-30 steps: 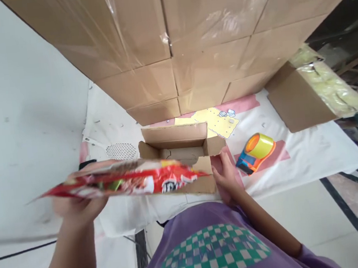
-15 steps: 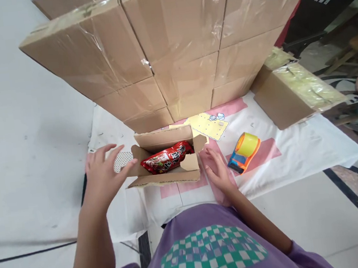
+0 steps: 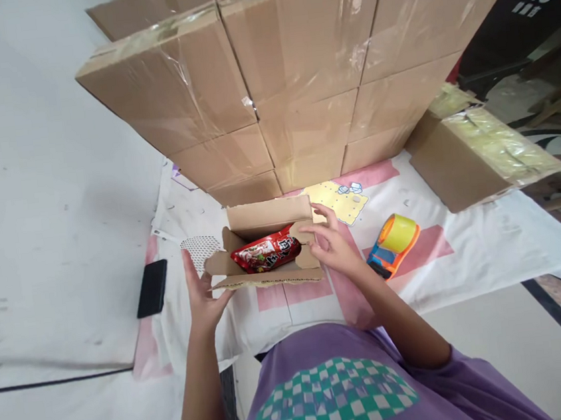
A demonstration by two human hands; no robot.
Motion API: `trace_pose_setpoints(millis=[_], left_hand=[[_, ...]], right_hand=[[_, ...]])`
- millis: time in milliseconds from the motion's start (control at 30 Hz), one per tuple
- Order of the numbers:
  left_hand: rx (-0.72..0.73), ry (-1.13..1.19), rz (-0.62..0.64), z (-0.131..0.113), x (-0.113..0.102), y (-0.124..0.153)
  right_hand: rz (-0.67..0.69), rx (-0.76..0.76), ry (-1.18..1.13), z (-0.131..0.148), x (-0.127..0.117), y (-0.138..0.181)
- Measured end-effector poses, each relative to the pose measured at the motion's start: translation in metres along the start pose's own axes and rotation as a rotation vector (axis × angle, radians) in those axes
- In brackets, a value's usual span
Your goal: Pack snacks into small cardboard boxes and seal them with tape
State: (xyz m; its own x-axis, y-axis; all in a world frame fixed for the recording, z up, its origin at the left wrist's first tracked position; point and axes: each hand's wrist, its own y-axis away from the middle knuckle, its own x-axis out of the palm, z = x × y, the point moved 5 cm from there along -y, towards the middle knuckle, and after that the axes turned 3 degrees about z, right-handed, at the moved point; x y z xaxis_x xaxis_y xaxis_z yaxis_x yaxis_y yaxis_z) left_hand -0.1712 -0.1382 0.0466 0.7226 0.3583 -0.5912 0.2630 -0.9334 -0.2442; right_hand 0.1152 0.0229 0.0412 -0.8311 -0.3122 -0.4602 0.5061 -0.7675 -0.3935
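Note:
A small open cardboard box sits on the white-covered table with its flaps up. Inside lies a red printed food packet. My left hand is at the box's left end, fingers spread, its thumb near the lower left corner. On the other side, my right hand has its fingers stretched out at the right end flap, which leans in over the packet. An orange and blue tape dispenser with yellow tape lies to the right of my right hand.
Taped cardboard boxes stand stacked like a wall behind the small box. Another taped carton is at the table's right end. A black phone lies at the left edge, by the white wall.
My left hand has come down and right to the box's left end. My right hand has risen to the right end flaps, which now lean inward. The phone has come into view.

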Motion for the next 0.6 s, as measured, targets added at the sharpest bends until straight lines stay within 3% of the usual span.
trace_pose_setpoints(millis=[167,333,400,467,533,600], left_hand=[[0.201,-0.083,0.137,-0.005,0.001,-0.020],[0.055,-0.275,-0.086,-0.011,0.006,-0.043],[0.045,-0.353,-0.182,-0.022,0.012,-0.046],[0.125,-0.475,-0.238,-0.038,0.019,-0.043],[0.255,-0.563,-0.120,-0.055,0.032,-0.036],[0.349,-0.593,0.086,-0.068,0.047,-0.027]], right_hand=[[-0.069,0.125,-0.308,-0.011,0.021,0.005],[-0.167,-0.022,-0.406,-0.011,0.018,0.001],[-0.122,-0.109,-0.346,-0.008,0.012,-0.002],[-0.018,-0.166,-0.258,-0.002,0.004,-0.004],[0.072,-0.186,-0.125,0.008,-0.005,-0.001],[0.049,-0.189,0.066,0.019,-0.021,0.011]])
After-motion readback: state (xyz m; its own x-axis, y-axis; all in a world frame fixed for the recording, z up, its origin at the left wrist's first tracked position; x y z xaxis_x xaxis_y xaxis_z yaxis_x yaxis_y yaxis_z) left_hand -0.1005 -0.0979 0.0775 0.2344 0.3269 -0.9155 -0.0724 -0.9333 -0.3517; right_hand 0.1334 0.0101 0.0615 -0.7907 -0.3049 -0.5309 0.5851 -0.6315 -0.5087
